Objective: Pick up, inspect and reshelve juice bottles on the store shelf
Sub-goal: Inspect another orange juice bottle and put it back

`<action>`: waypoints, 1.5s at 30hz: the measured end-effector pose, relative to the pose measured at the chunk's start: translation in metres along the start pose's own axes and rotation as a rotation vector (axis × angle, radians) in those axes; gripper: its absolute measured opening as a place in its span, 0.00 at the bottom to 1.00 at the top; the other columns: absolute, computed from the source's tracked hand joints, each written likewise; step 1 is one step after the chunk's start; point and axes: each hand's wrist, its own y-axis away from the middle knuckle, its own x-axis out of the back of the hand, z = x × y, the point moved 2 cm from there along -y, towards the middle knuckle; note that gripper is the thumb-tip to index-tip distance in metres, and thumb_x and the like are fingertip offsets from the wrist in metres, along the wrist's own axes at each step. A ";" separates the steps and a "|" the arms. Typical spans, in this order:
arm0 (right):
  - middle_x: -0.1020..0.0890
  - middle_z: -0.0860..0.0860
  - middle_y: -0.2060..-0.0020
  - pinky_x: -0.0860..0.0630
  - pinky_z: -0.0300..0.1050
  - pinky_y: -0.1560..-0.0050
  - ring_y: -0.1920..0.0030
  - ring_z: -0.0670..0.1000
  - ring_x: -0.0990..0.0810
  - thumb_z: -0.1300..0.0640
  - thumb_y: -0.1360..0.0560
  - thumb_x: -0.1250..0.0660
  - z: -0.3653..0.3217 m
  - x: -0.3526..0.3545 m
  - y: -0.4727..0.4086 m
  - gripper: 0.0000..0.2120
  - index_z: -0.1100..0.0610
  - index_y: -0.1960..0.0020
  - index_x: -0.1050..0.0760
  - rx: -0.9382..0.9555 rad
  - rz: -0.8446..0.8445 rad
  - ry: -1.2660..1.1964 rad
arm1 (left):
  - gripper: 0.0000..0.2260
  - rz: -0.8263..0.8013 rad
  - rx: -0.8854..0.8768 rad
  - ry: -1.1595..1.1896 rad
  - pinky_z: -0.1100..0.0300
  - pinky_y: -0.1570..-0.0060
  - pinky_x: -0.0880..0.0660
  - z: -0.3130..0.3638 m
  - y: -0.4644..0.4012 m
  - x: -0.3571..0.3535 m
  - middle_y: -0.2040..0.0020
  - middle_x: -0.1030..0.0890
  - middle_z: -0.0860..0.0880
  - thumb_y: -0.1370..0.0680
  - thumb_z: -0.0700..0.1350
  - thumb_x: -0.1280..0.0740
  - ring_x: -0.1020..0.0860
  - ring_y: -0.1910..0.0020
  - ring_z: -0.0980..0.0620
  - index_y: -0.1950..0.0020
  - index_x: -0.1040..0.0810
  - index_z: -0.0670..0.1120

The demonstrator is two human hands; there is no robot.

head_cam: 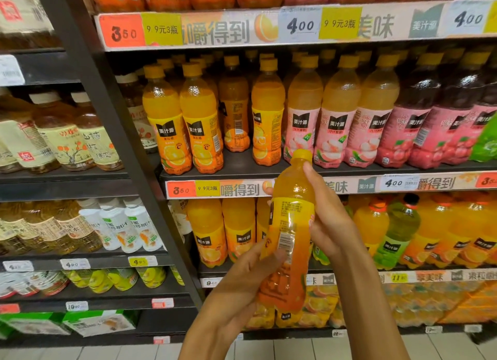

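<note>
An orange juice bottle (291, 225) with a yellow cap is held upright in front of the shelves, its back label and barcode turned toward me. My left hand (239, 284) grips its lower half from the left, thumb across the label. My right hand (326, 214) holds the upper half from the right, fingers curled behind the bottle and thumb near the neck. Behind it, the middle shelf (242, 175) carries a row of like orange bottles (200, 123), with a gap in the front row beside them.
Pink lychee-label bottles (336, 123) and dark red juice bottles (419, 117) fill the shelf's right side. Larger orange and green bottles (398, 230) stand on the shelf below. A dark upright post (115, 123) divides off the tea bottles (67, 133) at left. Tiled floor shows at the bottom.
</note>
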 end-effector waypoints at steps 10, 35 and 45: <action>0.16 0.56 0.51 0.21 0.42 0.57 0.52 0.55 0.16 0.47 0.29 0.28 -0.010 0.000 0.013 0.23 0.56 0.39 0.26 0.278 -0.070 0.116 | 0.28 0.077 -0.408 -0.361 0.64 0.53 0.23 0.009 -0.014 0.002 0.46 0.17 0.49 0.35 0.41 0.27 0.19 0.47 0.53 0.36 0.27 0.49; 0.18 0.51 0.45 0.22 0.44 0.48 0.43 0.53 0.19 0.58 0.34 0.30 -0.033 -0.015 0.039 0.23 0.58 0.40 0.28 0.594 -0.385 0.266 | 0.41 0.130 -0.587 -0.239 0.59 0.60 0.20 0.008 -0.040 0.013 0.45 0.19 0.41 0.46 0.64 0.22 0.18 0.50 0.47 0.38 0.26 0.48; 0.19 0.47 0.45 0.23 0.43 0.47 0.42 0.52 0.20 0.58 0.34 0.27 -0.037 -0.016 0.041 0.22 0.49 0.41 0.24 0.647 -0.503 0.321 | 0.32 0.110 -0.642 -0.251 0.61 0.58 0.20 0.014 -0.039 0.017 0.50 0.16 0.51 0.43 0.56 0.19 0.17 0.52 0.52 0.42 0.23 0.55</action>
